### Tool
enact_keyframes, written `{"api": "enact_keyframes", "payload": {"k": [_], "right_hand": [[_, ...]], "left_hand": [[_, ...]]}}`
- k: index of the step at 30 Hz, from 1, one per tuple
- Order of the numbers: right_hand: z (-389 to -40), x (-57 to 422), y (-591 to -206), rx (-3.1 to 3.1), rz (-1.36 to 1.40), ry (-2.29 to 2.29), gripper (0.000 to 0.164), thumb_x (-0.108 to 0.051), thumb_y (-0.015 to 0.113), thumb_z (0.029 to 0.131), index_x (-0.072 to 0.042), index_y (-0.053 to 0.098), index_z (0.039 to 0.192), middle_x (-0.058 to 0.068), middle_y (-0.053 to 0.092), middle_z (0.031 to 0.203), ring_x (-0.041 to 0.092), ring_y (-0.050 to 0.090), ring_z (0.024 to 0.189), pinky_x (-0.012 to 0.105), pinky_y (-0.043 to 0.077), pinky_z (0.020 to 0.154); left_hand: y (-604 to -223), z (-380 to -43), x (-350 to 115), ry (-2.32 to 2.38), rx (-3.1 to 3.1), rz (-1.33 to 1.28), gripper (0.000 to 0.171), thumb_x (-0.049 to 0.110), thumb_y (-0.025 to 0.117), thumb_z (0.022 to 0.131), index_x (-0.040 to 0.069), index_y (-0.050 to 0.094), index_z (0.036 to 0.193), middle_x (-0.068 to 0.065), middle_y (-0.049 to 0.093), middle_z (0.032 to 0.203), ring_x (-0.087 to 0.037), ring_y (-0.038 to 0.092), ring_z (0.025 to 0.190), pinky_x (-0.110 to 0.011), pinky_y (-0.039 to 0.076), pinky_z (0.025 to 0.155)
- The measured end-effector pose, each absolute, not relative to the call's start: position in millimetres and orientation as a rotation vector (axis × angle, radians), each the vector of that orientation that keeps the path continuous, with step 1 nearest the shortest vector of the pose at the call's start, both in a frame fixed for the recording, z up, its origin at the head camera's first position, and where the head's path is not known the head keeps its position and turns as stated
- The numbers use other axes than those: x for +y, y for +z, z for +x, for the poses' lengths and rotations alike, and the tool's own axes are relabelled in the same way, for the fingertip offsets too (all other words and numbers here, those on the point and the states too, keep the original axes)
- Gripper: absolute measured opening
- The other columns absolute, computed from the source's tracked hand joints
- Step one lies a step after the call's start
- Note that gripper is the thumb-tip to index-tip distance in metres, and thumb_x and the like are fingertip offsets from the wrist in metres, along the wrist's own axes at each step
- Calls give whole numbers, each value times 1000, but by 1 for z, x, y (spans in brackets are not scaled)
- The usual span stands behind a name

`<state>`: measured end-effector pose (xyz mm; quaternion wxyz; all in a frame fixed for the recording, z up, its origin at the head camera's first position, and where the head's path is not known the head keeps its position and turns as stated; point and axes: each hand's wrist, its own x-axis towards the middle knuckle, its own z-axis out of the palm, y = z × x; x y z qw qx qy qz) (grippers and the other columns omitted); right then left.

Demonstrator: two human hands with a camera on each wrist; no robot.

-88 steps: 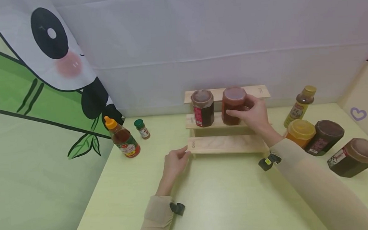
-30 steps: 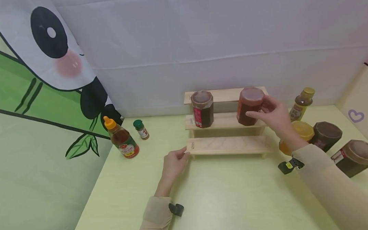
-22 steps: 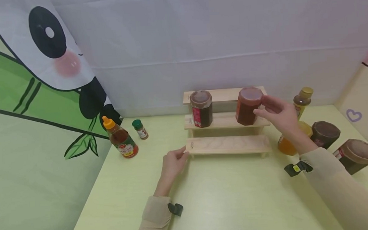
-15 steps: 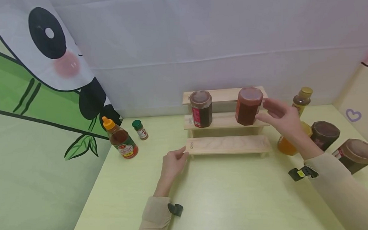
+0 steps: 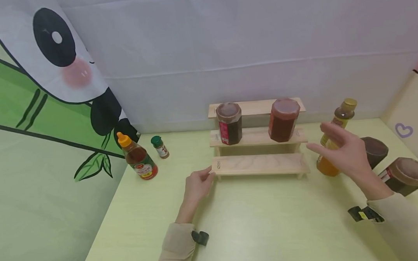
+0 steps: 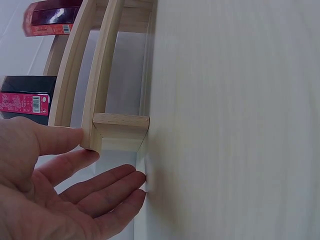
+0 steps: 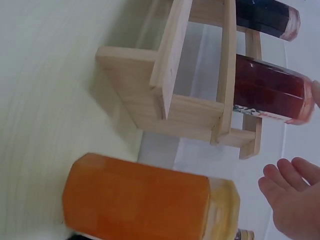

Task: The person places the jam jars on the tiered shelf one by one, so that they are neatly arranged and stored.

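A three-step wooden rack (image 5: 259, 165) stands by the back wall. Between thumb and forefinger, my left hand (image 5: 196, 185) pinches the left end of its lowest board; the left wrist view shows the other fingers extended below. Two lidded jars stand apart on the middle step: a dark one with a pink label (image 5: 229, 123) at left and a reddish one (image 5: 283, 121) at right. My right hand (image 5: 346, 151), fingers spread and holding nothing, is right of the rack. In the head view it partly covers a yellow-lidded jar of orange contents (image 7: 140, 197) and a yellow-capped bottle (image 5: 345, 113).
On the right of the table (image 5: 255, 222) are two more dark jars, one partly behind the right hand (image 5: 375, 150) and one nearer (image 5: 405, 174). At left stand an orange-capped squeeze bottle (image 5: 140, 158) and a small green-capped spice jar (image 5: 160, 147). A white cloth (image 5: 198, 45) hangs behind.
My right hand slid the reddish jar rightward along the middle step, let it go, then moved away to the right and toward me. The left hand kept its pinch on the rack.
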<state>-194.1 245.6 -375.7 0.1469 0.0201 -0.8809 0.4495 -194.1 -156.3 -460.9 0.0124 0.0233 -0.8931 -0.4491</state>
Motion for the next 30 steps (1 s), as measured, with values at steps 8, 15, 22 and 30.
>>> {"api": "enact_keyframes", "payload": {"k": [8,15,22,30], "right_hand": [[-174,272,-378,-2563,67,1226,69,-28,82,77,-18,53,138,9,55,133,34,48,122,6,37,84],[-155,297,-382,-2569,-96,1139,79,-30,79,80,-13,40,146,17,43,143,30,42,128,4,33,85],[-143,324,-390,-2474,-246,1200,76,-23,75,84,-13,35,149,1,35,150,10,27,136,8,29,94],[-137,357,-402,-2364,-344,1389,80,-7,71,85,-19,27,151,-8,25,153,-4,47,116,17,24,103]], "left_hand": [[-460,-193,-155,-1393,-2779,72,36,30,65,92,12,66,123,-8,71,100,-21,68,86,-33,54,65],[-456,-192,-155,-1379,-2780,60,36,30,64,93,11,65,123,-8,71,100,-21,68,85,-33,54,65],[-457,-192,-155,-1387,-2773,62,35,29,64,93,11,65,123,-9,71,100,-21,68,84,-34,54,65],[-460,-194,-155,-1392,-2772,61,36,30,64,93,11,65,123,-7,71,100,-16,65,72,-30,51,59]]}}
